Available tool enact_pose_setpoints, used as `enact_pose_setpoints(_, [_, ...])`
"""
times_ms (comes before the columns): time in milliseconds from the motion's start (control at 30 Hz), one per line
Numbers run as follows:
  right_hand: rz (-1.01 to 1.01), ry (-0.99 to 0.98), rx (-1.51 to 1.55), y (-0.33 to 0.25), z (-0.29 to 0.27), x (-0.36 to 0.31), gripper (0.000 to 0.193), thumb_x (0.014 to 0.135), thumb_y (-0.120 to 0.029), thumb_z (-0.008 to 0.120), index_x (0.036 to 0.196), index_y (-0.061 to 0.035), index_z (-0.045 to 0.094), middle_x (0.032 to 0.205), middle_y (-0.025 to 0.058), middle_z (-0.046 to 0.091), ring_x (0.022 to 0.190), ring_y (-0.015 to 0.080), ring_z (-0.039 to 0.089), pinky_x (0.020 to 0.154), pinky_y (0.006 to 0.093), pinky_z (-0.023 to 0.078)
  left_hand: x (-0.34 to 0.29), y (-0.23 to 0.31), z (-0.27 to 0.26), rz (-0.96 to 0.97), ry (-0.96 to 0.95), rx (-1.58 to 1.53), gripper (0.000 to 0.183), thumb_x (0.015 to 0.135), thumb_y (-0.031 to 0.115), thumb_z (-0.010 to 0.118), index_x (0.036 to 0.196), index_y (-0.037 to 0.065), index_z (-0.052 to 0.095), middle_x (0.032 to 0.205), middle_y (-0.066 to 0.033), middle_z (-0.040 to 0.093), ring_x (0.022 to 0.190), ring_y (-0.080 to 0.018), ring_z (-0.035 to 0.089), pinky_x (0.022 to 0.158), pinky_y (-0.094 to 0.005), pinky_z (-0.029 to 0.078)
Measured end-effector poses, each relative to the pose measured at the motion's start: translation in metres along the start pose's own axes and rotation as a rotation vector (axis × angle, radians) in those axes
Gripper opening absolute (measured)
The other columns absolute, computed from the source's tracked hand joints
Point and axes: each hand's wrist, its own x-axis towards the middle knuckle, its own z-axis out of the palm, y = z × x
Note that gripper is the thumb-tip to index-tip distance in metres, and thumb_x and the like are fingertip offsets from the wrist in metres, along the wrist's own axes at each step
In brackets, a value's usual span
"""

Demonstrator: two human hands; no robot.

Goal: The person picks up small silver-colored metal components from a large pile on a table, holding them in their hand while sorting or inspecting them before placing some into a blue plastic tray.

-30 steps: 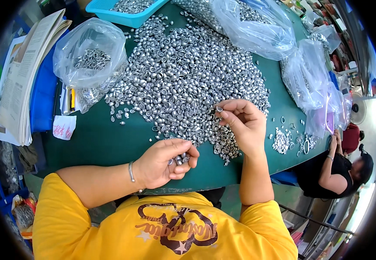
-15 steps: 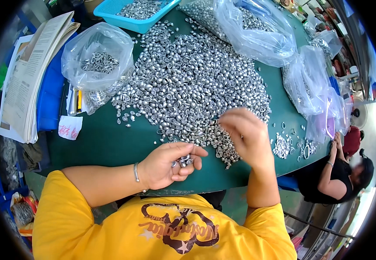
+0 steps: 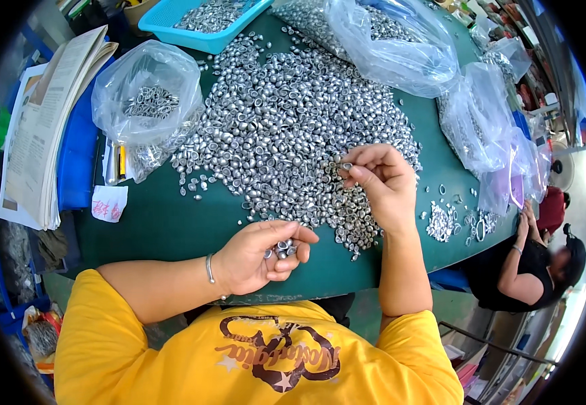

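Note:
My left hand (image 3: 254, 258) rests palm up near the table's front edge, its fingers curled around several small, silvery, cup-shaped metal pieces (image 3: 283, 249). Over the right front of a wide pile (image 3: 279, 128) of the same sort of pieces is my right hand (image 3: 391, 187). Its thumb and forefinger pinch one small metal piece (image 3: 346, 166). Below that hand, a duller, slightly brassy cluster of small pieces (image 3: 356, 226) runs off the pile toward me.
A blue plastic basket (image 3: 222, 42) of pieces stands beyond the pile. Clear bags (image 3: 146, 74) of metal parts lie left, behind and right. Small rings and scraps (image 3: 443, 223) lie at right. Newspapers (image 3: 50, 128) lean at far left. Another person (image 3: 522, 277) sits at right.
My right hand has shifted slightly left and up over the pile, and now a piece shows between its thumb and forefinger. The left hand has barely moved.

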Motion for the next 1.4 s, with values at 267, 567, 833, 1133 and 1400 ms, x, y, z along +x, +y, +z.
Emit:
enact_pose_setpoints(267, [-0.466, -0.232, 0.043, -0.019, 0.009, -0.015, 0.013, 0.068, 0.011, 0.058, 0.072, -0.0002, 0.055, 0.076, 0.0128, 0.061, 0.073, 0.0199, 0.06, 0.064, 0.0281, 0.05, 0.001, 0.002, 0.0, -0.02, -0.02, 0.017, 0.036, 0.092, 0.026, 0.032, 0.105, -0.003, 0.049, 0.081, -0.0078, 0.052, 0.055, -0.009, 0.037, 0.045, -0.019, 0.03])
enact_pose_setpoints(567, [-0.339, -0.15, -0.788, -0.01, -0.007, -0.013, 0.006, 0.069, -0.004, 0.061, 0.074, -0.003, 0.059, 0.071, 0.0095, 0.054, 0.068, 0.025, 0.056, 0.058, 0.0342, 0.046, 0.001, 0.003, 0.002, -0.041, 0.017, 0.009, 0.038, 0.092, 0.029, 0.029, 0.102, -0.001, 0.05, 0.083, -0.0076, 0.051, 0.052, -0.0081, 0.035, 0.044, -0.0181, 0.029])
enact_pose_setpoints(833, [-0.345, -0.113, -1.131, -0.003, 0.009, -0.011, 0.01, 0.068, -0.012, 0.062, 0.068, -0.0034, 0.057, 0.074, 0.008, 0.052, 0.074, 0.0263, 0.054, 0.062, 0.0361, 0.046, 0.002, 0.002, 0.002, -0.029, 0.035, 0.015, 0.038, 0.093, 0.029, 0.028, 0.102, -0.001, 0.05, 0.083, -0.0074, 0.05, 0.053, -0.0082, 0.036, 0.045, -0.0188, 0.03])
enact_pose_setpoints(1133, [0.189, -0.046, 0.12, -0.007, -0.007, -0.005, 0.01, 0.078, -0.001, 0.054, 0.086, 0.0037, 0.058, 0.077, 0.0063, 0.06, 0.065, 0.0098, 0.059, 0.051, 0.02, 0.046, 0.001, 0.002, 0.0, -0.025, 0.019, 0.008, 0.038, 0.093, 0.028, 0.028, 0.101, -0.001, 0.05, 0.082, -0.0074, 0.051, 0.053, -0.0083, 0.037, 0.044, -0.019, 0.031])
enact_pose_setpoints(1400, [0.045, 0.065, -0.347, 0.003, -0.009, -0.003, 0.011, 0.074, 0.0, 0.058, 0.084, 0.001, 0.06, 0.075, 0.004, 0.059, 0.068, 0.0097, 0.058, 0.057, 0.0245, 0.047, 0.002, 0.0, -0.001, -0.02, 0.022, 0.019, 0.038, 0.093, 0.029, 0.028, 0.1, -0.001, 0.05, 0.082, -0.0069, 0.051, 0.053, -0.0081, 0.037, 0.044, -0.0191, 0.031])
